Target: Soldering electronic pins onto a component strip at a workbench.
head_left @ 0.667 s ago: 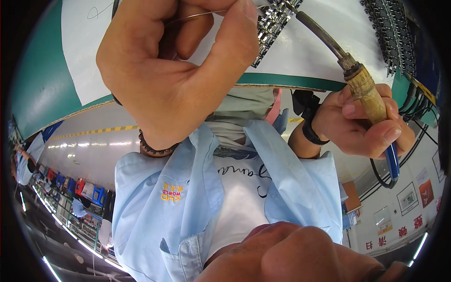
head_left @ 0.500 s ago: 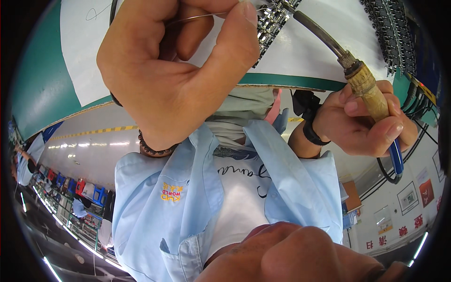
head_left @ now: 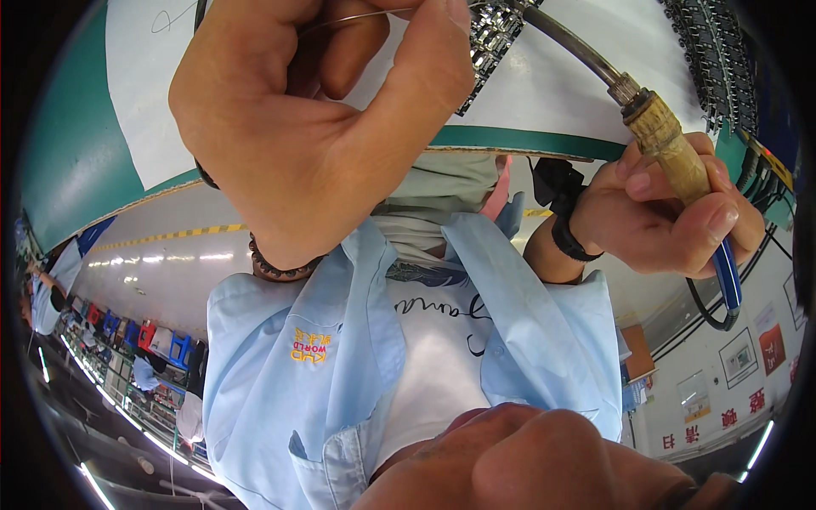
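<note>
My left hand (head_left: 327,153) is closed in a pinch on a thin silvery solder wire (head_left: 361,16), high over the table. Just past its thumb lies a row of small shiny metal parts (head_left: 491,41), partly hidden by the fingers. My right hand (head_left: 654,225) is wrapped round the worn, yellowish handle of a soldering iron (head_left: 667,144), which has a blue rear end. From there the iron's metal shaft slants up and left to the row of parts. The tip is close to the wire's end near the frame's top edge; whether they touch I cannot tell.
White paper (head_left: 144,102) covers much of the green tabletop (head_left: 68,161). More rows of dark metal parts (head_left: 718,68) lie at the right. Beside them are several black cables (head_left: 769,200). The table's near edge runs below my hands. Another person (head_left: 51,293) is far off at left.
The soldering iron and my right hand have shifted slightly right and down. My left hand has moved a little, still pinching the wire. The row of parts sits slightly higher in view.
</note>
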### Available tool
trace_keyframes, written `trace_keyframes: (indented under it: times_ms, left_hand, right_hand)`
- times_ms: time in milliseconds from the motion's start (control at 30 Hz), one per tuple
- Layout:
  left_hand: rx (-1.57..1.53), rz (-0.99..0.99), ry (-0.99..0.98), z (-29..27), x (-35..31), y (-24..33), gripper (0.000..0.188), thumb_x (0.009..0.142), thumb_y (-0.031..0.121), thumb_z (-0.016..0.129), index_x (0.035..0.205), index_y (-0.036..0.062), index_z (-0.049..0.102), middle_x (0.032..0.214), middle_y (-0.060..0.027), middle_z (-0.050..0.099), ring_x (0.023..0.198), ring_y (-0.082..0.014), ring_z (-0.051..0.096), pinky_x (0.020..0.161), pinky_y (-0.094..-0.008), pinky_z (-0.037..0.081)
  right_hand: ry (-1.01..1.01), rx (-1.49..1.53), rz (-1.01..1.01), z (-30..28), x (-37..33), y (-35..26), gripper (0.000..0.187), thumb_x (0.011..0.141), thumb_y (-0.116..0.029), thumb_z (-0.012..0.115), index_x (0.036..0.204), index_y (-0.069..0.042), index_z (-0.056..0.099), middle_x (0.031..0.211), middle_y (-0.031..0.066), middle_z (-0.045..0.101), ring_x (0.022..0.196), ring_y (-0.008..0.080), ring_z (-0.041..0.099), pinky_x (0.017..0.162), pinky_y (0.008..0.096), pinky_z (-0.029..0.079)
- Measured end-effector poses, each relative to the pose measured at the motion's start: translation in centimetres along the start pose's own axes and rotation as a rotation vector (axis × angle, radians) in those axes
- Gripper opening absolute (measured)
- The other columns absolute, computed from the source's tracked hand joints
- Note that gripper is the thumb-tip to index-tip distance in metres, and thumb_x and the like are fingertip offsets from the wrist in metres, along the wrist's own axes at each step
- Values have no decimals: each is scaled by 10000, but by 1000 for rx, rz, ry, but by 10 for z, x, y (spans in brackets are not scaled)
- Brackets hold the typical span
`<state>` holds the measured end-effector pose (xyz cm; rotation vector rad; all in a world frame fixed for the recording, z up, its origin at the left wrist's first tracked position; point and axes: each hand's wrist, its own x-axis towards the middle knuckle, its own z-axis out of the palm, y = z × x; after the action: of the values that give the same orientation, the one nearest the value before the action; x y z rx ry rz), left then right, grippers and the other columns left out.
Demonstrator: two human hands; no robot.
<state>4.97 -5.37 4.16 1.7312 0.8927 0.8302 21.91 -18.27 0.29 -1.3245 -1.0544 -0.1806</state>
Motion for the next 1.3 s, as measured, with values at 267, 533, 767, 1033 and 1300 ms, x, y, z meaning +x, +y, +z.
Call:
trace_keyframes:
  times_ms: [267,533,767,1033,1300]
  left_hand:
    - [11,3,-8,-4,-2,-5,164,812,-26,777,872,-4,626,629,85,433,569,5,266,533,-195,181]
    - [13,12,-12,-8,-1,-16,170,808,-20,779,879,-3,625,630,84,428,568,3,266,532,-196,181]
    - [16,28,-19,-6,-6,-11,176,805,-14,781,885,-1,625,630,83,424,567,1,266,531,-197,182]
    - [12,42,-42,-6,-7,-15,183,802,-8,783,893,1,624,631,82,420,566,-2,266,530,-197,183]
    - [16,53,-66,-5,-8,-18,191,798,-2,785,900,2,624,631,81,415,566,-4,265,529,-198,184]
  right_hand:
    - [13,62,22,1,-2,0,250,997,-243,462,881,-28,517,456,85,481,342,140,484,393,272,475]
    - [24,120,35,1,-3,0,247,994,-249,452,883,-37,518,461,88,473,353,144,468,373,269,457]
    - [39,170,41,-1,-5,0,246,991,-254,443,884,-46,519,465,90,467,362,147,454,356,267,441]
    - [56,154,47,-11,-7,4,234,1000,-271,419,919,-67,501,472,94,456,387,146,446,339,266,429]
    - [34,-43,-72,-1,-5,3,209,1020,-281,450,1027,-74,481,492,86,449,394,133,425,326,251,396]
